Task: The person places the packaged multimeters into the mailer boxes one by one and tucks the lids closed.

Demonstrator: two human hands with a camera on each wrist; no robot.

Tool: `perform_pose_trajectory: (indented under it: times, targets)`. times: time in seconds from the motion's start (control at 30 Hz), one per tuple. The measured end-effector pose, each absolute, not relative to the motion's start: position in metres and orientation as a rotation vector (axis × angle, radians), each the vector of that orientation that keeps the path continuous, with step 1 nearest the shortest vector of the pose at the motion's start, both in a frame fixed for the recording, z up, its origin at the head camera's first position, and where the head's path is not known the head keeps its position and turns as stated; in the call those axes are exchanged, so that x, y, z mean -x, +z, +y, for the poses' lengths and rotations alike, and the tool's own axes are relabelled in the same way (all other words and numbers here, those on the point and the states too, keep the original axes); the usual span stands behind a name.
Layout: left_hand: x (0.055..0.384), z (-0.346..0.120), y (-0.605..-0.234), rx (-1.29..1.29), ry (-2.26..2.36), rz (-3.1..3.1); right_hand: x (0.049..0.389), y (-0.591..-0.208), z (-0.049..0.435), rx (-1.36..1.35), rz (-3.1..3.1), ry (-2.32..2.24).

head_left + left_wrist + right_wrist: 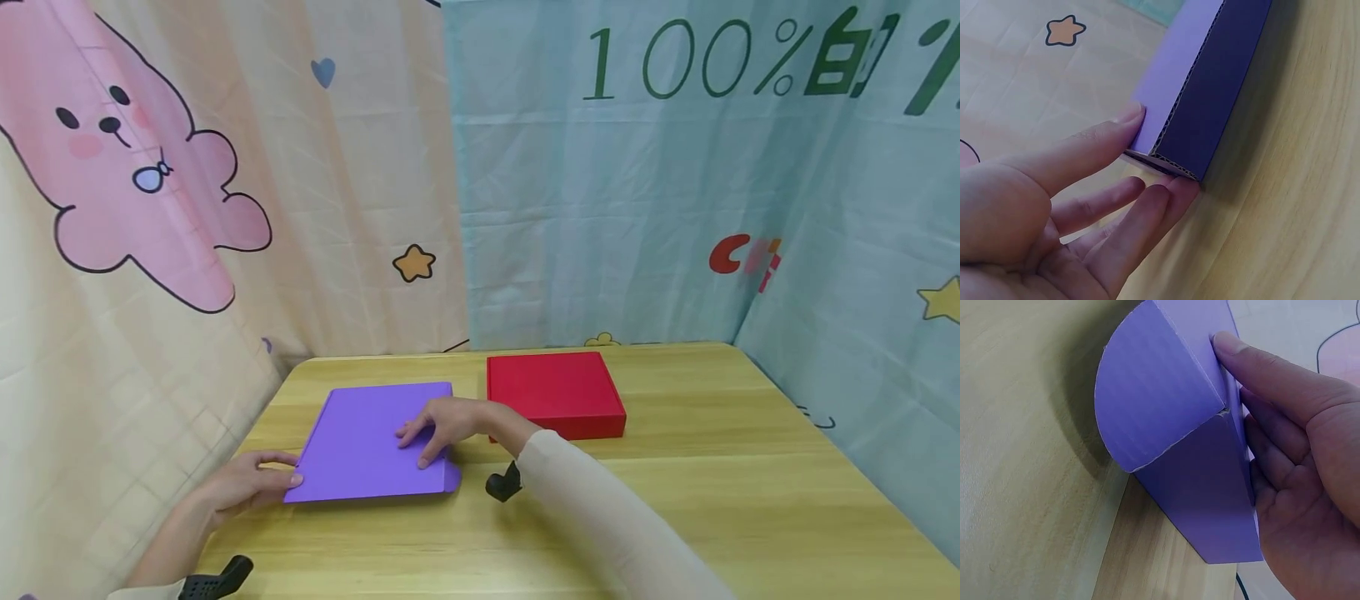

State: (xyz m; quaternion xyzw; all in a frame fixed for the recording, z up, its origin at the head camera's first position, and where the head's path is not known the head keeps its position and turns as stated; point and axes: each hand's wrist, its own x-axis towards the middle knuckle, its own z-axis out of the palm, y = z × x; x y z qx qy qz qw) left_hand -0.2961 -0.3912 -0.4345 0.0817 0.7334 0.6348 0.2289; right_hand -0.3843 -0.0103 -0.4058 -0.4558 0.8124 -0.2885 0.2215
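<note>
A flat purple cardboard box (367, 442) lies tilted at the table's left, its near side slightly raised. My left hand (251, 483) pinches its near left corner, thumb on top and fingers underneath; the left wrist view shows the corrugated edge (1179, 103) there. On the lid's right part rests my right hand (446, 425), fingers spread and thumb tip near the front edge. Beside that thumb, a rounded flap (1154, 394) sticks out from the near right corner in the right wrist view. The inside of the box is hidden.
A closed red box (555, 387) sits at the back middle of the wooden table (720, 483), behind the right forearm. Printed curtains (360, 167) hang along the back and both sides. Black wrist devices (504, 482) are on both arms.
</note>
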Motion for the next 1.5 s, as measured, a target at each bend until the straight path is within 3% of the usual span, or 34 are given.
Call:
perform_pose_trajectory:
  times: [0.7,0.97,1.27,1.5]
  targets:
    - [0.29,-0.387,-0.427,-0.169,1.644,2.218,0.366,-0.409,0.002,1.382,2.475,-0.777]
    - [0.291,-0.365,-0.412,-0.415,1.323,2.835,0.357,-0.401,0.032,1.305,2.525,-0.838]
    - [0.296,-0.329,-0.41,-0.971,1.049,3.068,0.341,-0.405,0.054,1.26,2.504,-0.965]
    - [0.296,-0.325,-0.417,-0.95,0.872,3.036,0.328,-0.41,0.071,1.164,2.453,-1.017]
